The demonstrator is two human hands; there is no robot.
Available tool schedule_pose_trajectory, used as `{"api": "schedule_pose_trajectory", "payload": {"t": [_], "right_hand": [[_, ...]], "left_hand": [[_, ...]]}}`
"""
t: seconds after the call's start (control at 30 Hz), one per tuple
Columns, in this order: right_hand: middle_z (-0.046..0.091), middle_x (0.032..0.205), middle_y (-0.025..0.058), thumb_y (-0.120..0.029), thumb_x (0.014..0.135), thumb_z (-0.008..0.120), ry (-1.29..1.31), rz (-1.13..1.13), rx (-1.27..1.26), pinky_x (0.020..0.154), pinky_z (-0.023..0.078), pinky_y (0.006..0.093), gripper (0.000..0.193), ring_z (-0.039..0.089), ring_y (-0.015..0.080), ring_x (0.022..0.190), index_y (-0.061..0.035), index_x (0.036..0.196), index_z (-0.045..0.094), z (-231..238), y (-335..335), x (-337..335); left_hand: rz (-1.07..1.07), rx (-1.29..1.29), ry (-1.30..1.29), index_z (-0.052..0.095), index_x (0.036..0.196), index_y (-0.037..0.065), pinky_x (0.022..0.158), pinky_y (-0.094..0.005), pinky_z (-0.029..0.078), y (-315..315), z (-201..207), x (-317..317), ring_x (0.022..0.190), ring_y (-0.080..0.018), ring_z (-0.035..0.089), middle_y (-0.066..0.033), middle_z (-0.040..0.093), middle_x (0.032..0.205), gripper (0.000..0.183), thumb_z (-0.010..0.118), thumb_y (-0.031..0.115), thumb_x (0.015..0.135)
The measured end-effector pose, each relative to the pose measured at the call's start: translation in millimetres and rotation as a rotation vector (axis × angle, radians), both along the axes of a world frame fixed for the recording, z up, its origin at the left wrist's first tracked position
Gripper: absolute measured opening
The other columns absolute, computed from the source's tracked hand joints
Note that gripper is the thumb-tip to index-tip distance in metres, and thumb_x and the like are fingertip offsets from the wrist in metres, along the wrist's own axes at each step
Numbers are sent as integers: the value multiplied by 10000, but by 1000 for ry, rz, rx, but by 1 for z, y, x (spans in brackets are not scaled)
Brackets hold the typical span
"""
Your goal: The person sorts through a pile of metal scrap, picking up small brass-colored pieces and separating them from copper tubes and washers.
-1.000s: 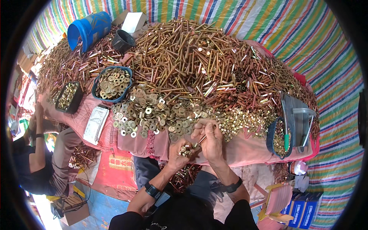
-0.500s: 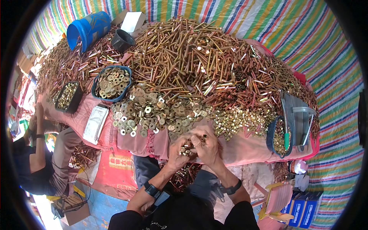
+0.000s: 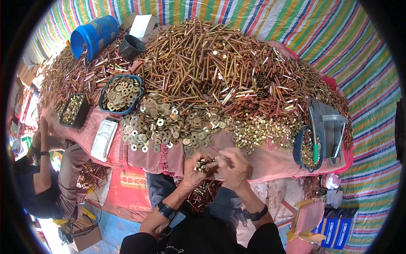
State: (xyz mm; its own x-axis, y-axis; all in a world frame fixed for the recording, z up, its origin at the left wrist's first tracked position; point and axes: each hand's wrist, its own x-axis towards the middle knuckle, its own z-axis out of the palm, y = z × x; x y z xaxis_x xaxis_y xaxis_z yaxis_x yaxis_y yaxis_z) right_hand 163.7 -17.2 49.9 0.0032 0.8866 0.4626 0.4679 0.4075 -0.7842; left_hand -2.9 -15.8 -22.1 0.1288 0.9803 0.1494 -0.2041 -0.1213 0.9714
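My left hand [image 3: 193,172] is closed around a bunch of metal bolts [image 3: 204,165], whose brassy, nut-like ends show above the fingers. Close on its right, my right hand [image 3: 233,166] has bent fingers smeared by motion; I cannot make out whether anything is in them. Just beyond both hands, a pile of small brassy nuts [image 3: 262,132] and a spread of flat round washers [image 3: 167,127] lie on the pink cloth [image 3: 270,163]. Behind these rises a big heap of long coppery metal rods or tubes [image 3: 186,63].
A blue basin of washers [image 3: 100,105] and a black tray of nuts [image 3: 63,120] stand left. At right is a dark tub [image 3: 297,152] with small parts and a green-handled tool. A blue bucket [image 3: 101,36] lies far left. Another person [image 3: 40,178] sits at left.
My right hand has drawn slightly right and down from the bunch and is blurred. The left hand keeps its hold, almost in place. The small brassy piece at my right fingertips no longer shows.
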Motion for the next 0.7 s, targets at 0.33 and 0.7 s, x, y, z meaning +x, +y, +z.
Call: {"api": "schedule_pose_trajectory", "payload": {"t": [0.33, 0.7], "right_hand": [[728, 905, 138, -177, 920, 818, -406, -396, -175, 669, 551, 378, 188, 703, 259, 743, -28, 1030, 785, -43, 5, 92], [725, 883, 151, -342, 908, 821, -488, -478, -325, 757, 539, 470, 304, 708, 363, 839, -50, 979, 783, -35, 30, 71]], "left_hand": [[29, 173, 160, 670, 1266, -24, 835, -293, 590, 4, -20, 2, 917, -151, 728, -57, 696, 1055, 292, 720, 171, 1055], [67, 57, 100, 740, 1178, 10, 843, -359, 544, 4, -9, 4, 918, -221, 693, -100, 742, 1006, 277, 811, 116, 932]]}}
